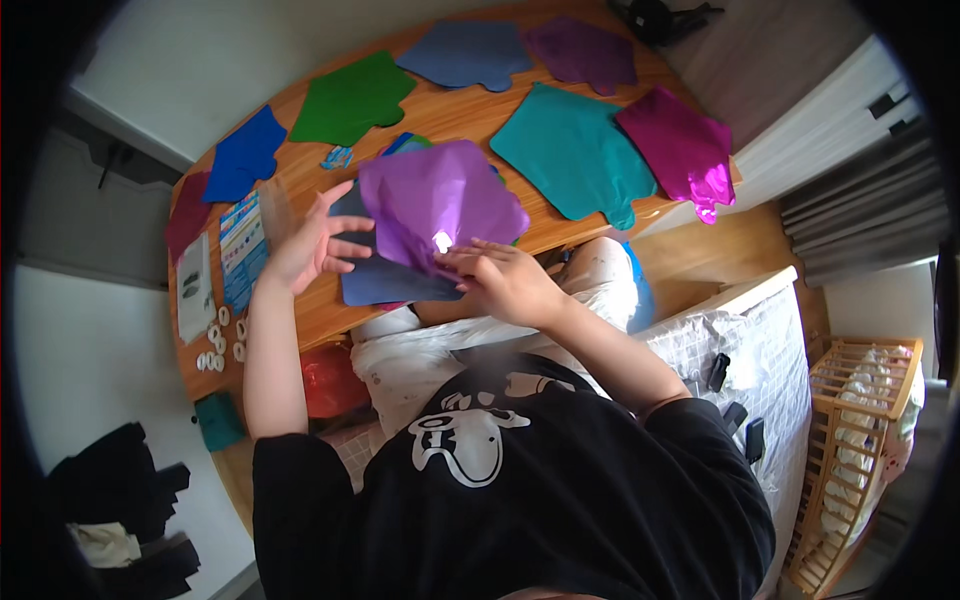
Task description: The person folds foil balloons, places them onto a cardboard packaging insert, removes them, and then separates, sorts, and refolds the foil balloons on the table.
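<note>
A shiny purple foil balloon (430, 195), flat and uninflated, lies over a stack of similar foils at the near middle of the table. Beneath it shows a slate-blue foil balloon (395, 282), and bits of green and blue peek out at the far side. My right hand (507, 282) has its fingers together on the purple foil's near edge, gripping it there. At the left edge of the purple foil, my left hand (318, 243) is open with its fingers spread, holding nothing.
Flat foils in blue (243, 155), green (352, 95), teal (575, 150) and magenta (680, 150) line the wooden table's far side. Small white rings (218, 338) and a printed packet (243, 250) sit left. A red shiny thing (332, 382) is below the table edge.
</note>
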The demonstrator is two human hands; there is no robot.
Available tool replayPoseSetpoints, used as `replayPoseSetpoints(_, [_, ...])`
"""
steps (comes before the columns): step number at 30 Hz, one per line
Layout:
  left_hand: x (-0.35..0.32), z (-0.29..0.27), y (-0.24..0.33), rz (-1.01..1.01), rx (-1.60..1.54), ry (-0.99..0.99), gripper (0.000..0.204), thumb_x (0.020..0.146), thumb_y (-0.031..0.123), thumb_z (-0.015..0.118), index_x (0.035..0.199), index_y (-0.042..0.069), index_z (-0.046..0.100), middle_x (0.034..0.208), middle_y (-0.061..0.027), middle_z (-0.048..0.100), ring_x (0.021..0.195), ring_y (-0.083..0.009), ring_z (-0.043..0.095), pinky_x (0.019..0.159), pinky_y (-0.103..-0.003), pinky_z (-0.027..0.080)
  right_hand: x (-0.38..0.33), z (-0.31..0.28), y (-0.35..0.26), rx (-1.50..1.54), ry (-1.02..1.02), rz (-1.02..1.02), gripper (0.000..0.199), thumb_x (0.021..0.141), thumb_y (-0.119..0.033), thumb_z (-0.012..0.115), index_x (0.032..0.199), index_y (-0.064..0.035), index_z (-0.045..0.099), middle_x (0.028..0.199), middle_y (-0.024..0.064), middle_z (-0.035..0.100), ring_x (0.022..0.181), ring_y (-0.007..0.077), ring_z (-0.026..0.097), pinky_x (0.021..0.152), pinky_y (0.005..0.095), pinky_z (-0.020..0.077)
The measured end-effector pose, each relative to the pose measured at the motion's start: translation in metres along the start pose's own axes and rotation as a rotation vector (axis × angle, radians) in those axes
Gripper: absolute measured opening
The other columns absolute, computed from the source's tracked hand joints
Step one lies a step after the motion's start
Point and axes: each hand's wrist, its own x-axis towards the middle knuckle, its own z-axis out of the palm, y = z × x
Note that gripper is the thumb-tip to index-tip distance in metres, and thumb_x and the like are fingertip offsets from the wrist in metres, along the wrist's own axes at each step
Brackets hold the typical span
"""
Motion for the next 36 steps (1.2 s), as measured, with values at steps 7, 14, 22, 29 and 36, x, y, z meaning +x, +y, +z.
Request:
replayPoseSetpoints(7, [-0.006, 0.042, -0.04, 0.047, 0.535, 0.287, 0.049, 0.098, 0.016, 0.069, 0.145, 0.016, 0.054, 0.099, -0.005, 0.068, 0.075, -0.0162, 0.068, 0.056, -0.025, 0.049, -0.002, -0.04, -0.007, 0.117, -0.14, -0.049, 0.046, 0.092, -0.014, 0.071, 0.133, -0.0052, 0.054, 0.134, 0.012, 0.066, 0.125, 0.0361, 0.062, 0.107, 0.0486, 0.0501])
replayPoseSetpoints(14, [-0.024, 0.067, -0.053, 0.357, 1.386, 0.488, 0.044, 0.096, 0.033, 0.071, 0.132, 0.01, 0.064, 0.11, -0.0073, 0.066, 0.105, -0.0261, 0.064, 0.083, -0.04, 0.049, -0.059, -0.178, 0.042, -0.679, 0.406, 0.517, 0.025, 0.089, -0.014, 0.074, 0.112, -0.0043, 0.072, 0.123, 0.0122, 0.071, 0.116, 0.0337, 0.065, 0.098, 0.0421, 0.0532])
replayPoseSetpoints(22, [-0.02, 0.07, -0.053, 0.58, 1.458, 0.561, 0.04, 0.1, 0.04, 0.061, 0.118, 0.005, 0.07, 0.131, -0.0125, 0.065, 0.126, -0.0316, 0.057, 0.106, -0.041, 0.042, -0.106, -0.207, 0.079, -0.719, 0.274, 0.569, 0.018, 0.088, -0.02, 0.073, 0.101, -0.0067, 0.073, 0.108, 0.0077, 0.075, 0.106, 0.0292, 0.068, 0.095, 0.0416, 0.0526])
replayPoseSetpoints(29, [0.019, 0.184, -0.009, 0.84, 0.988, 0.561, 0.02, 0.099, 0.018, 0.062, 0.109, 0.004, 0.072, 0.117, -0.0128, 0.072, 0.111, -0.032, 0.065, 0.102, -0.042, 0.046, -0.099, -0.211, 0.084, -0.762, 0.28, 0.678, 0.015, 0.088, -0.018, 0.073, 0.096, -0.0057, 0.074, 0.104, 0.0108, 0.075, 0.102, 0.0287, 0.07, 0.089, 0.0396, 0.0549])
replayPoseSetpoints(36, [0.172, 0.342, -0.014, 1.164, 1.004, 0.258, 0.045, 0.089, 0.017, 0.073, 0.132, 0.007, 0.064, 0.131, -0.0104, 0.066, 0.122, -0.0315, 0.061, 0.107, -0.047, 0.046, -0.088, -0.224, 0.096, -0.343, 0.445, 0.855, 0.015, 0.088, -0.013, 0.074, 0.097, -0.0016, 0.071, 0.095, 0.0114, 0.074, 0.087, 0.0214, 0.071, 0.076, 0.0332, 0.0548])
